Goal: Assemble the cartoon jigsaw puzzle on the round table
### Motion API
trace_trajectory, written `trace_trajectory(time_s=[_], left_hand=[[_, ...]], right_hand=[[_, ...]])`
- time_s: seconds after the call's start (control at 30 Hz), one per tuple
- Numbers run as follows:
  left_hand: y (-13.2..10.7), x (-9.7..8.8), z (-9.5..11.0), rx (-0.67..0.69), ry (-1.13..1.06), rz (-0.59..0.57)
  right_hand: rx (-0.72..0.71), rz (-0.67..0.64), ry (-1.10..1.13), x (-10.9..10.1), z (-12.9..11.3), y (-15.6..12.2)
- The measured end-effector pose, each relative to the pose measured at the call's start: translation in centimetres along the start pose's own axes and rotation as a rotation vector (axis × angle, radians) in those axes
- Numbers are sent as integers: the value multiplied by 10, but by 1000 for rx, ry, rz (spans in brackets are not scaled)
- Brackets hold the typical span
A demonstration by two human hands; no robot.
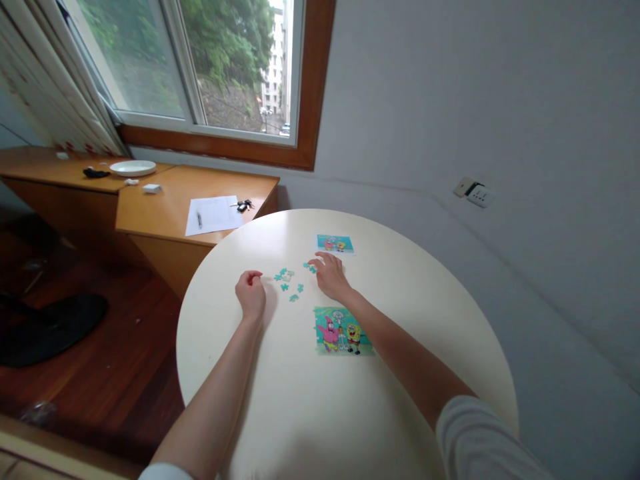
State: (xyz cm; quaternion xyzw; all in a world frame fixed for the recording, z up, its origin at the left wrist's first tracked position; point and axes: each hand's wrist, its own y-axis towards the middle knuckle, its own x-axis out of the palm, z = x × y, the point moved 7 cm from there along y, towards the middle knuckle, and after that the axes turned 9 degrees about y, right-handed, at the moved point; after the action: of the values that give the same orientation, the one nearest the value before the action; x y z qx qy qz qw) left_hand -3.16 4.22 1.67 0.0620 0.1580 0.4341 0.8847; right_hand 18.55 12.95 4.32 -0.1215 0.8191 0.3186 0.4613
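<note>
A partly assembled cartoon jigsaw puzzle lies flat on the round white table, its right side partly covered by my right forearm. My right hand reaches beyond it, fingers apart and bent over a small group of teal puzzle pieces; whether the fingertips press on one is too small to tell. Several loose puzzle pieces are scattered between my hands. To their left, my left hand rests with its fingers curled closed, and what they hold, if anything, is hidden.
A small picture card with a similar cartoon lies past my right hand. On the wooden desk at the left are a paper sheet, a pen, keys and a white plate. A wall borders the table's right side.
</note>
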Motion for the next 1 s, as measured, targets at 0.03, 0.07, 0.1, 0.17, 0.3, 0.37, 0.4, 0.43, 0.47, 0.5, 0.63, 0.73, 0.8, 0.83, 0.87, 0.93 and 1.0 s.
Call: trace_trajectory(time_s=[0.03, 0.07, 0.1, 0.17, 0.3, 0.37, 0.4, 0.43, 0.47, 0.5, 0.63, 0.73, 0.8, 0.83, 0.87, 0.93, 1.0], left_hand=[[0, -1, 0, -16, -15, 5], [0, -1, 0, -29, -29, 10], [0, -2, 0, -41, -42, 15], [-1, -3, 1, -58, -62, 24], [-2, -3, 2, -81, -89, 36], [-3, -3, 2, -86, -96, 41], [-2, -3, 2, -88, -98, 43], [-2, -4, 2, -90, -99, 46], [-2, -4, 2, -92, -99, 47], [-2, -4, 2, -94, -98, 49], [-2, -5, 2, -91, -93, 56], [-2, -5, 1, -83, -87, 54], [-2, -4, 0, -80, -81, 52], [-2, -4, 0, -78, -77, 51], [-2, -4, -1, -77, -74, 51], [-1, -4, -1, -76, -69, 49], [-1, -3, -2, -76, -66, 47]], right_hand=[[20, 18, 6, -5, 3, 3], [60, 43, 11, -10, 9, 5], [116, 69, 16, -17, 17, 7], [265, 83, 28, -27, 42, 8], [434, -64, 94, -31, 84, 0], [448, -98, 108, -30, 92, -4], [445, -105, 112, -28, 92, -5], [441, -112, 118, -26, 92, -6], [435, -118, 124, -24, 90, -6], [433, -124, 128, -21, 88, -5], [470, -148, 130, -11, 83, -2], [495, -147, 144, -7, 84, 1], [493, -142, 166, -6, 85, 2], [487, -139, 182, -5, 86, 2], [478, -136, 202, -5, 86, 2], [453, -127, 253, -4, 85, 1], [426, -116, 314, -3, 82, 0]])
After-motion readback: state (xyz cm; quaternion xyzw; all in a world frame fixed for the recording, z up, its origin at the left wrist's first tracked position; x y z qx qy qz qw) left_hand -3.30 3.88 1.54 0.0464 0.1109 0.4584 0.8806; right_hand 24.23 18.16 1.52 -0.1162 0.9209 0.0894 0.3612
